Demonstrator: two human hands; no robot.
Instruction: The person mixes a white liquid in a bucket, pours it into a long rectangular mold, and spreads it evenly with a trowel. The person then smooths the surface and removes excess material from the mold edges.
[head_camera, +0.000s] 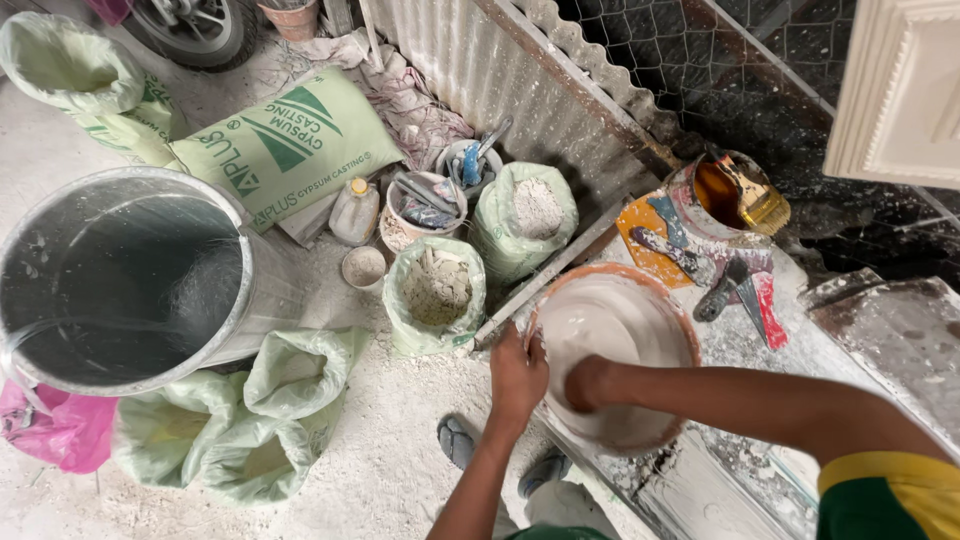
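Floor: dusty concrete yard, white powder everywhere, corrugated sheet along the back.
Bowl (640, 300): orange-rimmed, on a splattered workbench (730, 480), filled with white wet mix.
Left hand (517, 378): fingers curled over the bowl's near rim, likely steadying it.
Right hand (587, 384): sunk in the mix; finger spread cannot be told.
Pot (715, 195): brown liquid, brush resting inside.
Sacks (437, 290): open, holding white powder and lumps.
Barrel (120, 280): large, appears to hold water.
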